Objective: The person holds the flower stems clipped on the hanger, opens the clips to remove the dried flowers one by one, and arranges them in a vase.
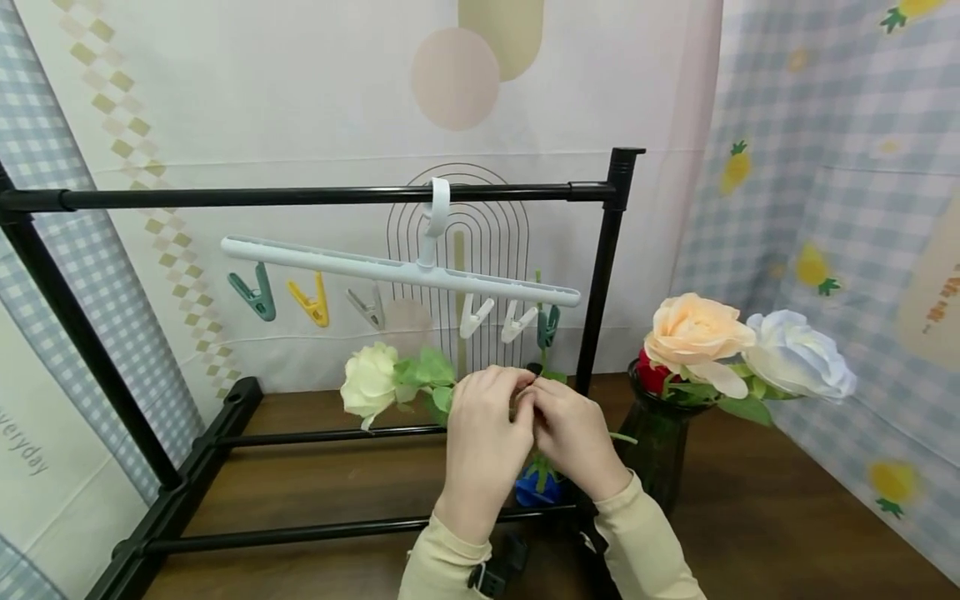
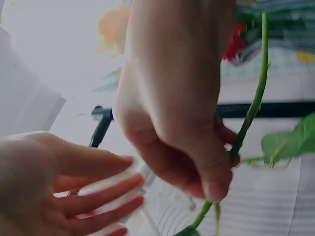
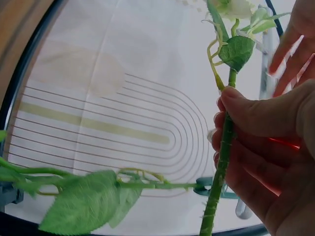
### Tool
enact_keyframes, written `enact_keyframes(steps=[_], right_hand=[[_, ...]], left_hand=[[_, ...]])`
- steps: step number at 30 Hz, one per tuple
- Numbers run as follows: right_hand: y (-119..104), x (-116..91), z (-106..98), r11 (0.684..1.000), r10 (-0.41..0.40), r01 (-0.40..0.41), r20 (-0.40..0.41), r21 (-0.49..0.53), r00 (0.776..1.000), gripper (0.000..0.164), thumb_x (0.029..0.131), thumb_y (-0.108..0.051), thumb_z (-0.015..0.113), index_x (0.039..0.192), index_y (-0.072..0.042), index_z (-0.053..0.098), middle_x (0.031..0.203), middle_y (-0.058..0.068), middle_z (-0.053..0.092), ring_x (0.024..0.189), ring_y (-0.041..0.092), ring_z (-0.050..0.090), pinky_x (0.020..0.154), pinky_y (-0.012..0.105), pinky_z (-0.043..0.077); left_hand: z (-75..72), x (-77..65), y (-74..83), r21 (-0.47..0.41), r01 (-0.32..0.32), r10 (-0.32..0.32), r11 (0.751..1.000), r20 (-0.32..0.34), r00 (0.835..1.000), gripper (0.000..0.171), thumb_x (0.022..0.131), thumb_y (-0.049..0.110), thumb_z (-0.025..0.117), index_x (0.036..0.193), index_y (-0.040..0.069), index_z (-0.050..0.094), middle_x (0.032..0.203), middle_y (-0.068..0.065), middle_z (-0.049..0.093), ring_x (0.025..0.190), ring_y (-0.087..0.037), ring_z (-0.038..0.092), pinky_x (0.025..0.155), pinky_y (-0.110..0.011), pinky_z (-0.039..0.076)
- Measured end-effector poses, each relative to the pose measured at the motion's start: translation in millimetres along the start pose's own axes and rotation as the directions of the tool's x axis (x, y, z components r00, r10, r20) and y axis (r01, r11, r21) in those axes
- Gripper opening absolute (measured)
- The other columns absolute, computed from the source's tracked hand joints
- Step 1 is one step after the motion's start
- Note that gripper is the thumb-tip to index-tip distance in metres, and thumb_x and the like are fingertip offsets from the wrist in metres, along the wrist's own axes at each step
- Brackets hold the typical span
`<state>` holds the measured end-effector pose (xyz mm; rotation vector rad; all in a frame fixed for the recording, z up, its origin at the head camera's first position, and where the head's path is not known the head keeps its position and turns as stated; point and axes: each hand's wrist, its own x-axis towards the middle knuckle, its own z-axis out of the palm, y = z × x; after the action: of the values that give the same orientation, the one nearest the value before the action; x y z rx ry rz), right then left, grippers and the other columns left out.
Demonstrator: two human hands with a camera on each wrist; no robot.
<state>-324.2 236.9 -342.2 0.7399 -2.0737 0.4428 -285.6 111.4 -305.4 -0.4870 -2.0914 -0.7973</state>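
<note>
My right hand pinches the green stem of a white rose between thumb and fingers. The rose lies sideways, bloom to the left, its stem end sticking out on the right. Close beside it, my left hand has its fingers extended in the left wrist view, apart from the stem. Behind the hands, a blue rose hangs upside down, its stem held by the dark green clip at the right end of a pale blue hanger.
The hanger hooks over the top bar of a black rack. Other clips, including a green clip, a yellow clip and a white clip, hang along it. At right, a dark green vase holds peach, pale blue and red roses.
</note>
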Motion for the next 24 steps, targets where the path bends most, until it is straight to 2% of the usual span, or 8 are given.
enact_keyframes(steps=[2,4,6,9,13,16,20,24], right_hand=[[2.4,0.8,-4.5,1.000,0.024,-0.023,-0.014,0.018,1.000,0.014,0.074,-0.001,0.079,0.078,-0.009,0.068,0.083,0.003,0.069,0.070,0.013,0.063,0.062,0.029,0.053],[5.7,1.1,-9.9,0.998,0.052,-0.050,-0.026,0.041,0.998,0.015,0.075,-0.006,0.080,0.076,-0.010,0.066,0.076,0.001,0.064,0.063,0.011,0.056,0.057,0.026,0.048],[9.5,1.7,-16.1,0.994,0.074,-0.071,-0.047,0.079,0.996,0.014,0.076,-0.007,0.080,0.077,-0.010,0.067,0.072,0.000,0.061,0.059,0.007,0.050,0.056,0.023,0.044],[16.2,2.2,-26.0,0.987,0.090,-0.077,-0.089,0.139,0.992,0.014,0.077,0.000,0.077,0.080,-0.010,0.068,0.070,-0.002,0.058,0.058,0.004,0.042,0.055,0.019,0.038],[22.8,2.3,-38.1,0.981,0.100,-0.071,-0.157,0.179,0.983,0.022,0.073,0.011,0.075,0.084,-0.008,0.070,0.076,0.001,0.065,0.061,0.004,0.053,0.058,0.014,0.043],[26.4,2.7,-45.1,0.981,0.121,-0.086,-0.202,0.175,0.972,0.022,0.071,0.011,0.077,0.083,-0.005,0.071,0.076,0.003,0.067,0.063,0.006,0.059,0.061,0.011,0.045],[31.4,7.0,-52.1,0.985,0.126,-0.088,-0.260,0.151,0.957,0.019,0.070,0.009,0.080,0.082,-0.004,0.072,0.073,0.004,0.068,0.060,0.007,0.058,0.061,0.010,0.043],[35.6,13.0,-58.6,0.984,0.134,-0.093,-0.287,0.154,0.948,0.017,0.071,0.007,0.080,0.082,-0.004,0.072,0.072,0.004,0.068,0.059,0.001,0.054,0.059,0.011,0.041]], left_hand=[[1.3,0.4,5.2,-0.069,-0.061,0.056,0.996,-0.070,0.996,0.012,0.081,0.003,0.073,0.092,0.009,0.073,0.088,-0.002,0.072,0.090,-0.018,0.066,0.089,-0.033,0.050],[2.5,0.0,9.2,-0.128,-0.124,0.109,0.984,-0.115,0.987,0.013,0.082,0.002,0.072,0.091,0.010,0.073,0.087,0.000,0.072,0.088,-0.016,0.066,0.085,-0.031,0.051],[3.1,-0.4,12.1,-0.179,-0.174,0.149,0.969,-0.142,0.979,0.013,0.083,0.001,0.070,0.091,0.011,0.073,0.086,0.001,0.072,0.086,-0.014,0.065,0.082,-0.028,0.050],[2.9,-0.1,14.1,-0.272,-0.228,0.190,0.935,-0.159,0.969,0.011,0.085,0.001,0.069,0.091,0.010,0.072,0.087,0.000,0.071,0.087,-0.013,0.065,0.082,-0.025,0.050],[2.6,1.1,12.9,-0.359,-0.289,0.235,0.887,-0.187,0.954,0.009,0.086,0.002,0.068,0.091,0.009,0.072,0.089,-0.001,0.072,0.088,-0.012,0.065,0.083,-0.023,0.050],[2.8,1.7,11.5,-0.356,-0.342,0.279,0.870,-0.215,0.936,0.010,0.085,0.002,0.070,0.091,0.010,0.072,0.088,0.000,0.072,0.086,-0.011,0.066,0.080,-0.022,0.050],[3.7,2.8,11.5,-0.318,-0.397,0.329,0.861,-0.247,0.911,0.013,0.082,0.001,0.072,0.090,0.012,0.072,0.086,0.003,0.072,0.083,-0.010,0.065,0.076,-0.019,0.047],[6.5,3.2,11.1,-0.308,-0.405,0.337,0.861,-0.252,0.907,0.013,0.081,0.002,0.073,0.089,0.012,0.072,0.085,0.004,0.072,0.081,-0.009,0.065,0.075,-0.018,0.046]])
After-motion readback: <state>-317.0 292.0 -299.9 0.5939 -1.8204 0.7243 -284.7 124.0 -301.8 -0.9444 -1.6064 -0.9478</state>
